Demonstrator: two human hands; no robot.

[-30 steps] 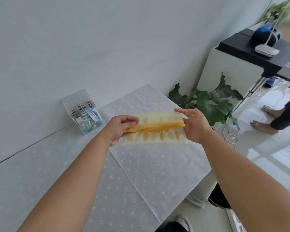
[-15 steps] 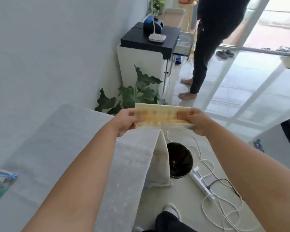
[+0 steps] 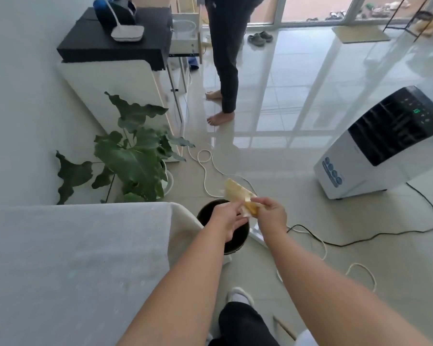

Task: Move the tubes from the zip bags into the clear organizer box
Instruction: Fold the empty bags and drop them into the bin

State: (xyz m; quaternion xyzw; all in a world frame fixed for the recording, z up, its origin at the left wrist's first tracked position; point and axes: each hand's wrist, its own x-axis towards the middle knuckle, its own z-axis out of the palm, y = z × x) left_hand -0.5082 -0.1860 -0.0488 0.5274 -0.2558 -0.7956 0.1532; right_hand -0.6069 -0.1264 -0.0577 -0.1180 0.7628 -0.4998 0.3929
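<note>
Both hands have swung away from the surface since the earlier frames, and the yellowish zip bag (image 3: 238,196), which was stretched flat between them, is now crumpled and tilted up over a dark round bin (image 3: 225,229) on the floor. On the right hand (image 3: 271,216) the fingers (image 3: 256,201) are pinched shut on the bag's lower corner. On the left hand (image 3: 229,221) the fingers (image 3: 238,222) are loosely spread and reach toward the same corner; whether they grip the bag cannot be told from this view. No tubes can be made out inside the bag, and the clear organizer box is out of view. Left of the arms lies the surface (image 3: 73,265), covered with a white dotted cloth that hangs over its edge beside the bin. Beyond it a leafy green plant (image 3: 133,156) stands against the wall, with white cables (image 3: 205,171) looping over the tiled floor. Farther off, a white air cooler (image 3: 385,146) stands at the right, and another person's dark trouser legs and bare feet (image 3: 223,96) are near a white cabinet (image 3: 115,86) with a black top.
</note>
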